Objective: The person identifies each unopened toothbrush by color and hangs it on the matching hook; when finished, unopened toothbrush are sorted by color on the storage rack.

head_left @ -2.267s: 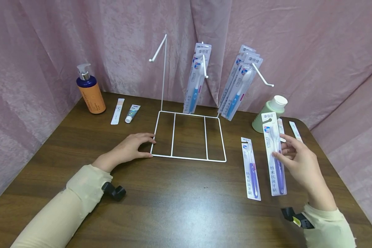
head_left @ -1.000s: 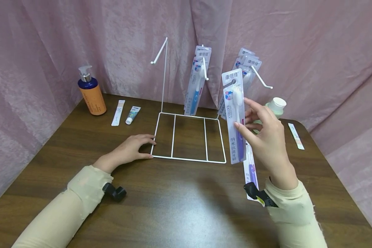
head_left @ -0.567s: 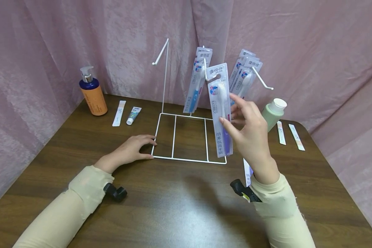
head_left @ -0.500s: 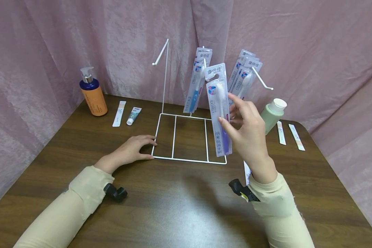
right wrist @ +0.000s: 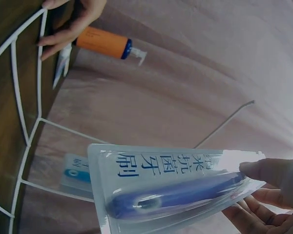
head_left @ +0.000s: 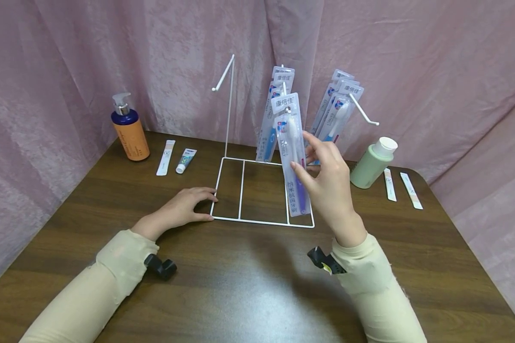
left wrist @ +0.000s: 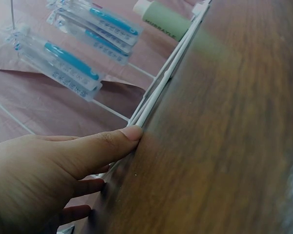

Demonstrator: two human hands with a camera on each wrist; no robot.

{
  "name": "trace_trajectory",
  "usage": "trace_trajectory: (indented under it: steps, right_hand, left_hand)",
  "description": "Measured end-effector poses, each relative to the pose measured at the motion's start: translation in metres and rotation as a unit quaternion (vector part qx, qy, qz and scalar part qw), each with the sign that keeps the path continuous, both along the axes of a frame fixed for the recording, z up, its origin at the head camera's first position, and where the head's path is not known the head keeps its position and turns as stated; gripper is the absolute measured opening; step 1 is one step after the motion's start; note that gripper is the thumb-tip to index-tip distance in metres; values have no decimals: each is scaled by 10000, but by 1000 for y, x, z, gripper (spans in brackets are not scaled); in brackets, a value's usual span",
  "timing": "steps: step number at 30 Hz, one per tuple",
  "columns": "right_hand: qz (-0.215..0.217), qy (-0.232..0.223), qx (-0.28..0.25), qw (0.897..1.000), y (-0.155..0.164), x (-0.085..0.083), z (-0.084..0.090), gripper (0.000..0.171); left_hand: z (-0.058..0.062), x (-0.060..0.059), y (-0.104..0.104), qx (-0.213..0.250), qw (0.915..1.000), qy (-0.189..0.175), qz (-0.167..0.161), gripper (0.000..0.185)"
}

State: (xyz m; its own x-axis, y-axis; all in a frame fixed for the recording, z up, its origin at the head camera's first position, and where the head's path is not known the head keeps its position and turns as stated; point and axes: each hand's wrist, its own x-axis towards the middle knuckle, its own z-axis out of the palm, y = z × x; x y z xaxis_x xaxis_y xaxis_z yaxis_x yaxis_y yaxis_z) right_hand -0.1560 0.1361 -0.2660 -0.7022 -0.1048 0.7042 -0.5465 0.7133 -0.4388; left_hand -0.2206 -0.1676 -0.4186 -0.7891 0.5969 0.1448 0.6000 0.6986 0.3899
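Note:
My right hand [head_left: 328, 183] pinches a purple toothbrush [head_left: 300, 190] in its blister pack between thumb and fingers, held upright above the wire display rack [head_left: 263, 221]. The pack's hang hole lines up with the tip of the rack's middle hook in the head view. Behind it, packs with blue toothbrushes [head_left: 263, 124] hang on that hook. More blue toothbrush packs [head_left: 343, 112] hang on the right hook. My left hand [head_left: 180, 207] rests at the rack's front left corner, thumb [left wrist: 129, 134] on the wire and fingers along the left side.
The rack's left hook [head_left: 223, 74] carries nothing. An orange and blue pump bottle [head_left: 130, 136], a slim white packet [head_left: 166, 157] and a small tube [head_left: 186, 160] are at left. A green bottle [head_left: 366, 166] and two slim packets [head_left: 411, 190] are at right.
My right hand has lifted the purple toothbrush pack from the right side of the table and carried it left to the middle hook. My left hand keeps its place at the rack.

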Motion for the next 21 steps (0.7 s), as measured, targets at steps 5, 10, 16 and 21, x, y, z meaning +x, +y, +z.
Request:
trace_trajectory:
  steps: [5,10,16,21]
  right_hand:
    - [44,-21,-264,9996,-4,-12,-8,54]
    - [83,-58,-565,9984,-7,-26,-14,54]
    - [113,-75,-766,9970,-12,-43,-18,54]
    - [12,-319,-916,9953,-16,-54,-18,50]
  left_hand:
    - [0,0,0,3,10000,32,-25,47]
    - [1,0,0,-1,10000,29,-24,47]
    - [1,0,0,3,10000,39,-30,47]
    - [1,0,-1,-1,10000,16,-4,46]
